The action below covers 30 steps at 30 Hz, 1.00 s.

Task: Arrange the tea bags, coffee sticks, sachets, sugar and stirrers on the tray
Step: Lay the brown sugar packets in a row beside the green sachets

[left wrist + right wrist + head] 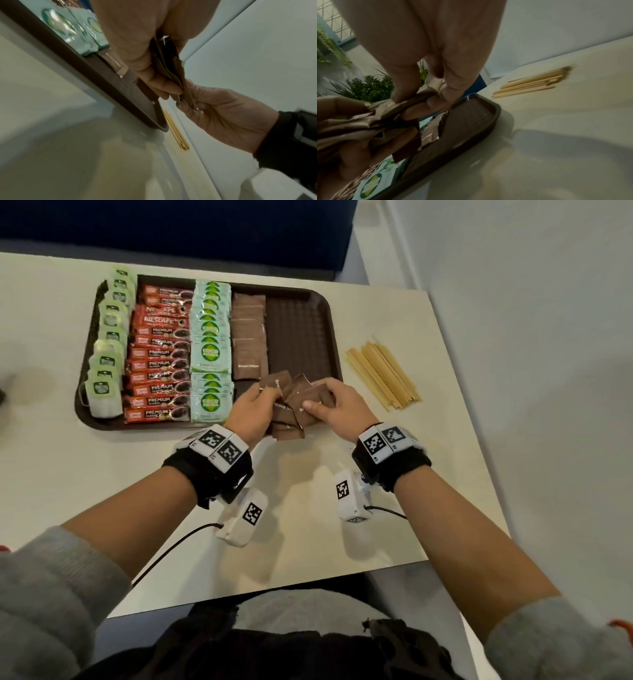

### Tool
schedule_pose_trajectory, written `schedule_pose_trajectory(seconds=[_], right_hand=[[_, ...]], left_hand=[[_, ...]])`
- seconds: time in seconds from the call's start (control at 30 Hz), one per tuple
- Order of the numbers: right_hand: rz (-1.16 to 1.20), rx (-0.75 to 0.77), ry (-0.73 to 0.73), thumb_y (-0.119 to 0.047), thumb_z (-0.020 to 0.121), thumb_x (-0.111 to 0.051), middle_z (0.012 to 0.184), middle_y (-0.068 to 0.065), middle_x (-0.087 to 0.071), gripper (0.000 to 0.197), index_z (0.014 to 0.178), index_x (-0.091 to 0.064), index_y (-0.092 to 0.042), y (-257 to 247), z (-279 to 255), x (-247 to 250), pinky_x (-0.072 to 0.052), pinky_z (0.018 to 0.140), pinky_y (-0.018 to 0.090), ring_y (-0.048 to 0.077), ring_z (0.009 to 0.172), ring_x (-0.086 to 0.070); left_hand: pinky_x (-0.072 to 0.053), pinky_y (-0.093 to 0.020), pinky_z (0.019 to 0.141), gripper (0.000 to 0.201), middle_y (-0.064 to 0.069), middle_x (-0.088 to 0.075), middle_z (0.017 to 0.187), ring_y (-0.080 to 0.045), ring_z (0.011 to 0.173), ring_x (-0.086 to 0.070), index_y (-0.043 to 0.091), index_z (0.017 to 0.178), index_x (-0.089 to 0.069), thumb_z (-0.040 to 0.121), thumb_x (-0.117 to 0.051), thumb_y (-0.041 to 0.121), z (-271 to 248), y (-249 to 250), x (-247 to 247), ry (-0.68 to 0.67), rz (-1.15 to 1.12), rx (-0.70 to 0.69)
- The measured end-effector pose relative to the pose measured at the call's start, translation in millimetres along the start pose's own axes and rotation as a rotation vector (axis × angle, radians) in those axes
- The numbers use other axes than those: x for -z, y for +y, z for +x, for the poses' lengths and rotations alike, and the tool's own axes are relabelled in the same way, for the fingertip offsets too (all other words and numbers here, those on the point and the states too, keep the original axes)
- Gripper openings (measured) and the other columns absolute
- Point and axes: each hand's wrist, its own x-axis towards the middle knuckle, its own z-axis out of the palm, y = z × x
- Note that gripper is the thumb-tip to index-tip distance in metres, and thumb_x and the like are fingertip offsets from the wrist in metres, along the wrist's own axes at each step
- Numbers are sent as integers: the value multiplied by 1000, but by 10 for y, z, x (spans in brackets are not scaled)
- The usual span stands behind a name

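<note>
Both grips point(250, 409) point(337, 409) pinching brown sugar packets point(298, 402) over tray's point(329, 313) near edge

Your head camera looks steeply down over the tray point(298, 302); your wrist cameras sit low by its near edge, looking up along each hand; all three share its near rim.

Grey sleeves point(51, 594), black wristbands point(212, 474)

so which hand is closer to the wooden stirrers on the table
Right. The right hand grips brown sugar packets over the tray's near edge, just left of the stirrers. The left hand grips the same bunch on its far side from the stirrers.
</note>
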Motion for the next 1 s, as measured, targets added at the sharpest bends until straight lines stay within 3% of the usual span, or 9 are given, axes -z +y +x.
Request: schedule_pose_trajectory(seconds=[0.07,0.13,0.2,0.3,0.43,0.67,0.77,0.87,1.0], right_hand=[[28,2,4,-19,83,-69,99,2,-64,31,111,-58,-11,-86,111,-131,-51,87,31,19,97,-62],[79,6,10,-17,81,-71,98,6,-66,27,105,-59,-16,-185,199,-246,-56,84,44,24,95,-66],[130,8,18,-13,80,-72,96,8,-68,24,100,-59,-17,-281,275,-334,-59,76,42,24,91,-68],[149,7,-2,-14,87,-65,92,8,-68,15,101,-60,-12,-396,384,-427,-59,68,34,22,87,-68],[39,34,28,-21,92,-59,86,4,-66,18,101,-69,-9,-481,533,-511,-59,76,36,22,86,-67],[41,47,17,-17,90,-61,89,10,-70,9,93,-69,-19,-534,729,-676,-56,84,45,24,83,-66],[115,43,-7,-7,90,-58,97,14,-71,18,104,-69,-11,-541,753,-680,-54,89,43,26,91,-67],[125,51,-39,-4,90,-57,100,16,-70,22,110,-67,-3,-524,801,-646,-53,90,33,19,90,-65],[31,57,13,-14,87,-65,87,4,-71,13,97,-73,-13,-442,928,-581,-54,88,36,17,83,-67]], left_hand=[[-50,-54,93,38,-7,-72,103,-28,100,-67,28,91,-69,67,-63,55,24,47,146,-18,23,-57],[-52,-56,90,45,-8,-71,106,-30,99,-68,26,103,-65,66,-73,50,34,85,292,-54,39,-104],[-51,-55,91,47,-9,-69,110,-29,102,-67,21,114,-59,73,-79,30,89,113,435,-60,58,-118],[-51,-49,96,54,-7,-69,111,-23,103,-67,13,122,-58,73,-79,24,161,189,613,-30,71,-128],[-50,-47,97,47,-9,-66,116,-23,106,-65,10,121,-55,79,-76,16,246,259,811,-3,78,-152],[-51,-48,95,43,-8,-67,115,-23,105,-65,14,120,-56,82,-73,27,369,254,1037,13,66,-145],[-55,-50,87,36,-9,-68,112,-26,98,-68,18,116,-57,83,-72,21,409,273,1064,24,24,-109],[-60,-37,65,31,-6,-69,103,-19,78,-70,19,113,-56,85,-69,15,483,278,1040,47,27,-91],[-59,-30,58,22,0,-68,92,-11,69,-68,20,108,-57,88,-65,13,518,308,991,92,9,-105]])
